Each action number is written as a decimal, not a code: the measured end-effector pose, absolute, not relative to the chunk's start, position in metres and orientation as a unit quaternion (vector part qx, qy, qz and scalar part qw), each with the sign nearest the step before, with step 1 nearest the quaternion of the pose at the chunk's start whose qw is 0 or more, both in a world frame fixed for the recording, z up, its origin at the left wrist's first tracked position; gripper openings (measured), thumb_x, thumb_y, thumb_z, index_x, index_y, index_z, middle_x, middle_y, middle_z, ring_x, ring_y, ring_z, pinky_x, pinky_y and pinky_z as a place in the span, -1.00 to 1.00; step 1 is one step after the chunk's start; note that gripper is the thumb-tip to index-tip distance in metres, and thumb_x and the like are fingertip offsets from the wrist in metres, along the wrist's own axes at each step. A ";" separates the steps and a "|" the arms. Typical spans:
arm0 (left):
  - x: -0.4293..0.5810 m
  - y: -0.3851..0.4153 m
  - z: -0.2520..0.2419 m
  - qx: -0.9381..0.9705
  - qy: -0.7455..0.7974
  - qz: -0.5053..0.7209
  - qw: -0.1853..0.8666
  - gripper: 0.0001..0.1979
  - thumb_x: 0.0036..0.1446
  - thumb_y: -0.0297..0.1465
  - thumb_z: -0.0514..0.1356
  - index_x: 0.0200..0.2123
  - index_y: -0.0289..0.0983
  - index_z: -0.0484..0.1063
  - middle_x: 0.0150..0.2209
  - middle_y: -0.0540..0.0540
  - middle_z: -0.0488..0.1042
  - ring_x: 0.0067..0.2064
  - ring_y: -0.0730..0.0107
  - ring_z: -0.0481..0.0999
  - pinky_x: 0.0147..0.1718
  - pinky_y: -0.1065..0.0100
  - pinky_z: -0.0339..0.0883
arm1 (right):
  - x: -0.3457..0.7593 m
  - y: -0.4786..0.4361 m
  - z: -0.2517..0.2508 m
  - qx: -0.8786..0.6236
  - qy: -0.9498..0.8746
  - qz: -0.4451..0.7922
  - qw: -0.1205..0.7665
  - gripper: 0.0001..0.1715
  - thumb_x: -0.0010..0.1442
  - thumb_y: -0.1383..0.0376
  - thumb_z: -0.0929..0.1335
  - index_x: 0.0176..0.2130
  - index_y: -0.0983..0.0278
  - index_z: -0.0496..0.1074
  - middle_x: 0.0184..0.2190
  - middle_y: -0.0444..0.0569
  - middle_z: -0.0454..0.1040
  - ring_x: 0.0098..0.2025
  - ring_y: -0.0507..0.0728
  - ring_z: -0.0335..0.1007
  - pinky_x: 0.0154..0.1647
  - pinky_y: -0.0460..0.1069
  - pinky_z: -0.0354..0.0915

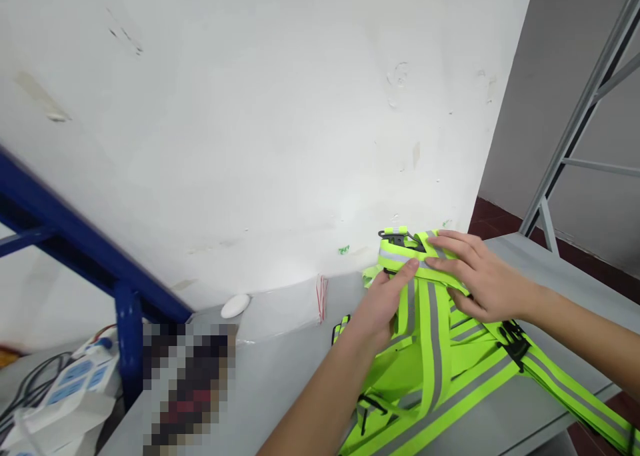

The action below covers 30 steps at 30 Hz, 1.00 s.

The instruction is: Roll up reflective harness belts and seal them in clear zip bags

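Reflective strap bundle [436, 349] lay near right on counter [280, 363]. Your left fingers [403, 275] and right fingers [457, 244] gripped its far, looped end; seemingly mid-arranging, next move called for aligned layers.

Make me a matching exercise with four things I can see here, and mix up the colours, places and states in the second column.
Things:
1. reflective straps
2. oval object
3. clear plastic bag
4. leftmost metal frame

Descriptions:
A. blue, slanting in front of the wall
B. lying flat, with red lines at one end
C. yellow-green and grey, touched by the left hand and the right hand
D. solid white, on the grey table

Pairs: 1-C, 2-D, 3-B, 4-A
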State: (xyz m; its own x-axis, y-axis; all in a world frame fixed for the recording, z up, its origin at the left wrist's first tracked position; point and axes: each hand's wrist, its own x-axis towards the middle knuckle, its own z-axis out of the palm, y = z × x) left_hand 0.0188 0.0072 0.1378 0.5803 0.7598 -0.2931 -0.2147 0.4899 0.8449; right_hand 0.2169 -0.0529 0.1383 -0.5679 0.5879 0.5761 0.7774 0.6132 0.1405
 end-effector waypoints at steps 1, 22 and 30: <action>0.019 0.011 0.135 0.398 0.340 0.312 0.793 -0.45 -0.01 -0.16 0.38 0.01 -0.27 0.39 -0.01 -0.27 0.53 -0.07 0.01 0.57 -0.16 0.11 0.50 | 0.213 -0.055 0.137 -0.418 -0.860 -0.143 0.255 -0.34 0.22 0.27 0.29 0.26 0.24 0.09 0.34 0.19 0.04 0.39 0.33 -0.13 0.23 0.33 0.15; 0.004 0.021 0.132 0.625 0.230 0.185 0.723 -0.63 0.03 -0.22 0.36 -0.10 -0.25 0.52 -0.09 -0.16 0.58 0.00 0.09 0.51 -0.06 0.19 0.37 | 0.188 -0.042 0.169 -0.560 -0.748 0.026 0.356 -0.74 0.16 0.35 0.31 -0.18 0.16 0.54 -0.26 -0.10 0.60 -0.28 0.17 0.51 -0.33 0.00 0.37; -0.005 0.038 0.125 0.602 0.144 0.133 0.774 -0.36 0.01 -0.05 0.32 0.10 -0.22 0.34 -0.10 -0.26 0.56 -0.22 0.20 0.58 -0.38 0.36 0.37 | 0.195 -0.032 0.173 -0.548 -0.726 -0.095 0.405 -0.61 0.13 0.43 0.29 -0.11 0.12 0.53 -0.18 -0.12 0.60 -0.17 0.17 0.52 -0.22 -0.01 0.35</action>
State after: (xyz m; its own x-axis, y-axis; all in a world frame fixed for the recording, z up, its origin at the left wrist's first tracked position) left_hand -0.0052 0.0379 0.1247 0.9227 0.3804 -0.0630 -0.0328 0.2402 0.9702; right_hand 0.1950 -0.0320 0.1732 -0.0711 0.7188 0.6916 0.8723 0.3811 -0.3064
